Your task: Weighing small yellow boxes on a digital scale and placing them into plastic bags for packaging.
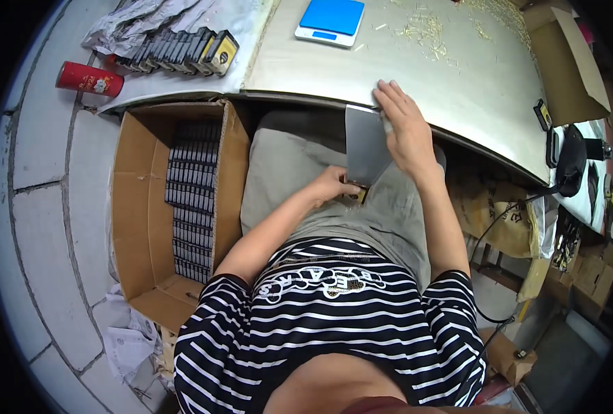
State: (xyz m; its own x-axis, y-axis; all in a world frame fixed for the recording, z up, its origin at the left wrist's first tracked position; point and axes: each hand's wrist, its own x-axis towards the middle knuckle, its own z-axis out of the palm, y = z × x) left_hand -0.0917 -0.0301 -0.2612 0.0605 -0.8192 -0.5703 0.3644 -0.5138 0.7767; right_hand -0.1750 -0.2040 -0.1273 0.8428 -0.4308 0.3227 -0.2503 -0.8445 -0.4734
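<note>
at about nine o'clock an open cardboard box (pixel 137 200) stands on the floor beside the person's knee, with dark flat packets (pixel 191 200) stacked on edge in a column inside it. above it, toward eleven o'clock, a row of the same kind of packets (pixel 182 50) leans on the tabletop (pixel 458 103), with a red can (pixel 89 79) lying at ten o'clock.

near the middle, the left hand (pixel 333 185) rests low on the lap, fingers curled closed around the bottom end of a grey foil pouch (pixel 366 143), where a small dark-and-gold packet (pixel 357 196) peeks out just under it. the pouch stands upright between lap and tabletop edge.

just right of it, toward one o'clock, the right hand (pixel 404 127) grips the pouch's upper edge, fingers spread over the tabletop rim.

this looks like the filling or sleeving step: the pouch is held at both ends with the small packet at its mouth. the next move probably calls for holding the pouch steady and square so the packet goes fully in without snagging.

at twelve o'clock a blue scale (pixel 330 21) sits on the tabletop, with pale straw-like scraps (pixel 427 31) scattered toward one o'clock.
</note>
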